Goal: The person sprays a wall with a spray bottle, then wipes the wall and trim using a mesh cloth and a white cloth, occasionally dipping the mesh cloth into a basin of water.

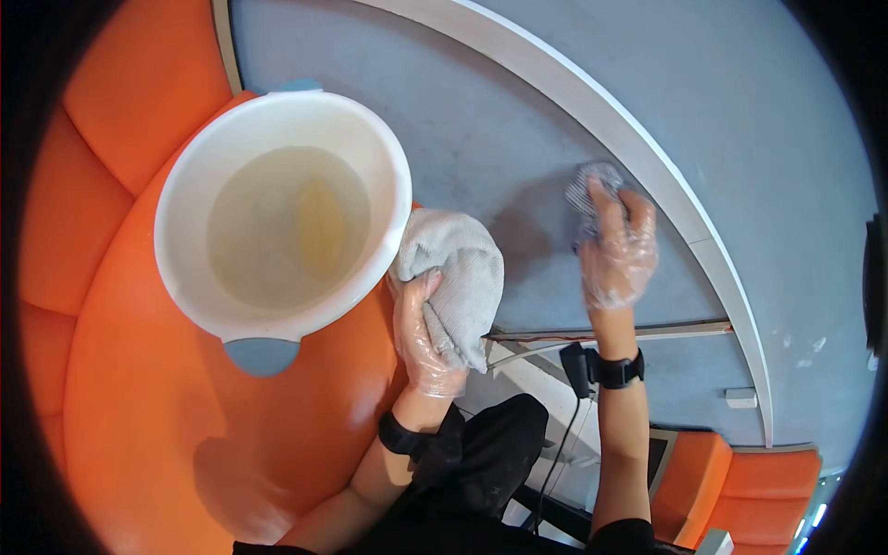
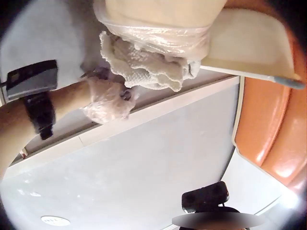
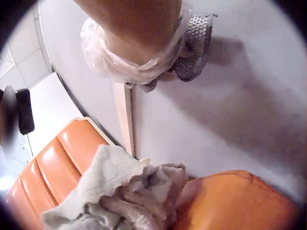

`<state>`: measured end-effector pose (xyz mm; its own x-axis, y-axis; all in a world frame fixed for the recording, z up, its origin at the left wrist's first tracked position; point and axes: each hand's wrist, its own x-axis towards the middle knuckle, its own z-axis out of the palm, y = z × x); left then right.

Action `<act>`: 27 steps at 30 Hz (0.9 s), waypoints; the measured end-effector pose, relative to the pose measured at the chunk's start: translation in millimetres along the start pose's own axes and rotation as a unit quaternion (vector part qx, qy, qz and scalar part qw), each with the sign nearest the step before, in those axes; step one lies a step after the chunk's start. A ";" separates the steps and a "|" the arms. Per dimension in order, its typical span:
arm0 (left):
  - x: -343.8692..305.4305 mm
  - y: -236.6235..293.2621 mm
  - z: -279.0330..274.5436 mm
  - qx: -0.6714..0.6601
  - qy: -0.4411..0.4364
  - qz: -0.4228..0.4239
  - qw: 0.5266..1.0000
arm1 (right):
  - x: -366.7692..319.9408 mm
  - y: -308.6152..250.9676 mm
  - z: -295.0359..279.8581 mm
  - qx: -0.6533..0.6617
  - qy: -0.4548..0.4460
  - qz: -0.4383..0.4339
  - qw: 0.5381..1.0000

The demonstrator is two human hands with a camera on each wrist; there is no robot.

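Note:
My left hand [image 1: 421, 342], in a clear plastic glove, grips a folded, damp-looking pale grey cloth [image 1: 470, 268] beside the basin. The cloth's ruffled edge hangs from that hand in the left wrist view. Gloved the same way, my right hand [image 1: 624, 250] holds a small dark grey checked cloth [image 1: 578, 196] against the blue-grey wall panel [image 1: 481, 120], close to a white trim strip [image 1: 647, 153]. A shiny woven face of this cloth [image 3: 199, 31] sticks out past the fingers in the right wrist view; the rest is hidden under the hand.
A white basin [image 1: 396, 166] with grey handles stands on the orange seat [image 1: 139, 388] at the left, holding cloudy water and a yellow thing [image 1: 319, 227]. Below the right hand a thin cable [image 1: 532, 351] runs near a ledge. Another orange seat [image 1: 763, 499] is at lower right.

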<state>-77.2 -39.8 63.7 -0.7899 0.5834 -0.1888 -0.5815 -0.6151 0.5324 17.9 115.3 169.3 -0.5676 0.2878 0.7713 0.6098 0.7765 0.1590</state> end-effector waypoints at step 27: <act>-2.0 11.5 10.6 -0.035 0.016 -0.040 0.998 | 63.8 -71.2 56.7 0.056 0.025 -0.029 0.998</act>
<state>-80.2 -42.5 78.9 -0.7461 0.6148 -0.2557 -0.6538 -0.6037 0.4561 -93.0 110.1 172.3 -0.5703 0.2140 0.7931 0.5091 0.8498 0.1367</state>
